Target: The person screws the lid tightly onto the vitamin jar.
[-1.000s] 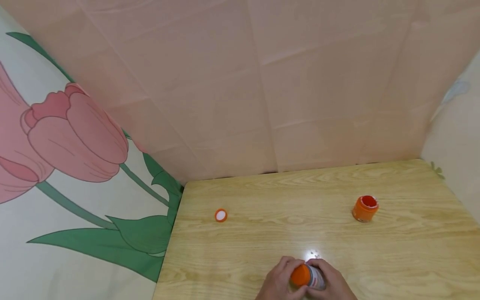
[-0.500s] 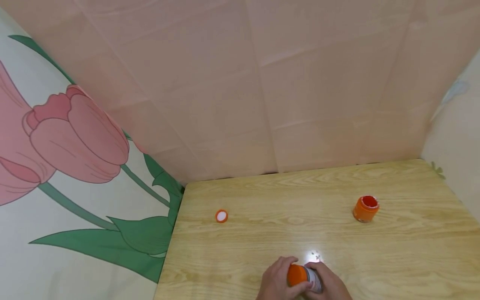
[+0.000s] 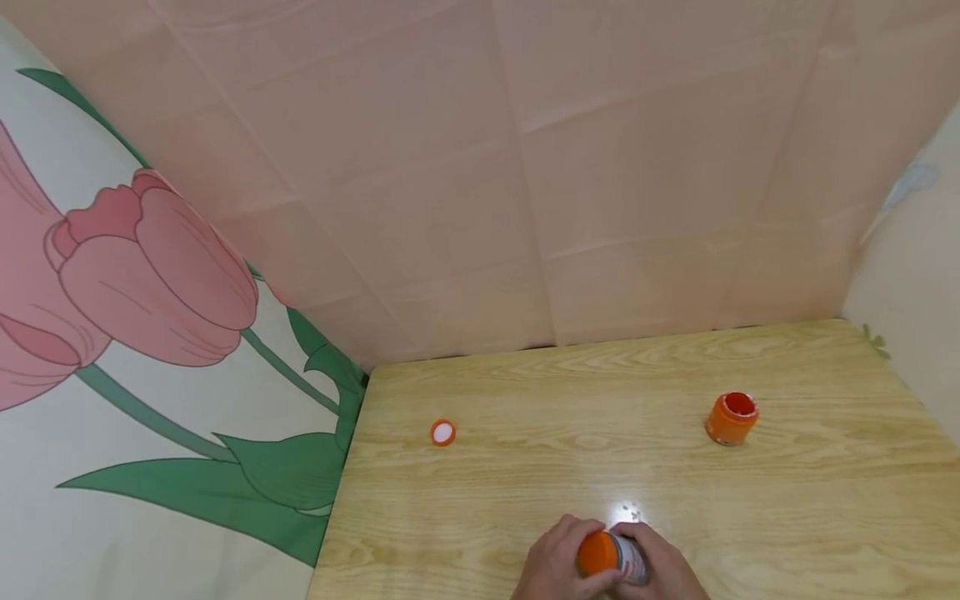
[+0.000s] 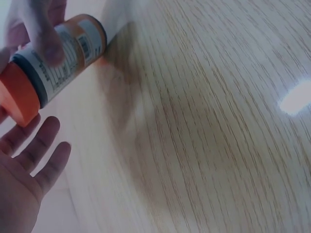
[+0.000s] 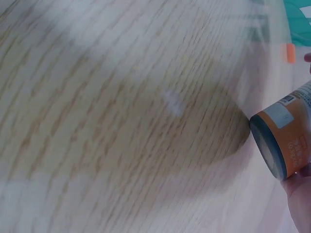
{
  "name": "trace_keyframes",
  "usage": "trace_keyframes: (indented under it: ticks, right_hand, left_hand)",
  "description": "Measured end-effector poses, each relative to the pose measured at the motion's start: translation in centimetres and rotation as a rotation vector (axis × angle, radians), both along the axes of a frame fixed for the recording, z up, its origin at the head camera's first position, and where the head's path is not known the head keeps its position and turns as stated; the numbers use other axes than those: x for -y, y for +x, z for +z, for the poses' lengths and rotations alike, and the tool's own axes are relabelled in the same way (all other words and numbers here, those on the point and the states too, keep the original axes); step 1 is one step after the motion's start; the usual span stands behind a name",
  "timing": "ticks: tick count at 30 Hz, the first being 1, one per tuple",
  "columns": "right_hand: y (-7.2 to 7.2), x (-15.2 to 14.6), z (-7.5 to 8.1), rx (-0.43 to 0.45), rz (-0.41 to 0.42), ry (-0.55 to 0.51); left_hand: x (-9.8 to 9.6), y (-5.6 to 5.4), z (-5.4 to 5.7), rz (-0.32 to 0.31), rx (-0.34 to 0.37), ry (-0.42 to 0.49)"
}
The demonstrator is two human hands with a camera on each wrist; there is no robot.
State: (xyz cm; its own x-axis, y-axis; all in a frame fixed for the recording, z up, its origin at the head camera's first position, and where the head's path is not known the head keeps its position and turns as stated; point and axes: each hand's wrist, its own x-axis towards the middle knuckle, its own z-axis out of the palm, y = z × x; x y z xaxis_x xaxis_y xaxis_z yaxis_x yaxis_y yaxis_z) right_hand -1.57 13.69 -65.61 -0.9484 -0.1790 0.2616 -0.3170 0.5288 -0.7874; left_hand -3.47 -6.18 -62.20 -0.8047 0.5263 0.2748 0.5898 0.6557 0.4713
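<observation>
Near the front of the table, a canister (image 3: 632, 561) with a printed label and an orange lid (image 3: 597, 553) is held tilted, its lid to the left. My left hand (image 3: 553, 562) grips the lid, thumb in front and fingers behind it; in the left wrist view some fingers (image 4: 47, 131) stand loosely off the lid. The right hand (image 3: 666, 568) holds the canister's body. Its dark base (image 5: 267, 148) shows in the right wrist view, where most of the right hand is out of frame.
On the wood-patterned table (image 3: 525, 467), a small orange cap (image 3: 442, 432) lies with its white inside up, back left. An orange jar (image 3: 729, 423) without a lid, red inside, stands back right. Pinkish cloth (image 3: 480, 208) hangs behind; a tulip-print cloth (image 3: 187, 333) borders the left.
The canister has shifted slightly left and down overall. The left hand's fingers have moved around the lid. The right hand has kept its hold; the cap and jar have stayed put.
</observation>
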Motion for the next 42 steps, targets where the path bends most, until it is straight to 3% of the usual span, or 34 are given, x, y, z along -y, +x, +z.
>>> trace_keyframes:
  ticks: [9,14,16,19,26,34,42]
  right_hand:
    - [-0.3,-0.3,-0.9,-0.110,0.041,-0.056]
    - [-0.3,-0.3,-0.4,-0.036,0.082,-0.071]
    - [-0.3,-0.4,0.1,0.051,0.101,-0.068]
    - [-0.1,-0.3,0.5,0.087,0.109,-0.063]
    - [0.1,0.0,-0.2,-0.034,0.083,-0.073]
    - [-0.2,0.0,-0.9,-0.140,0.097,-0.104]
    - [-0.3,-0.3,-0.7,-0.085,0.149,-0.126]
  left_hand:
    - [0.3,-0.3,0.2,-0.096,-0.068,0.004]
    - [0.4,-0.2,0.2,-0.084,-0.073,-0.003]
    - [0.4,-0.1,0.2,-0.058,-0.037,-0.017]
    - [0.4,0.0,0.2,-0.010,0.033,-0.050]
    - [0.4,0.1,0.3,0.054,0.147,-0.070]
    - [0.5,0.1,0.4,-0.032,0.077,-0.059]
    - [0.9,0.1,0.4,-0.123,0.038,-0.011]
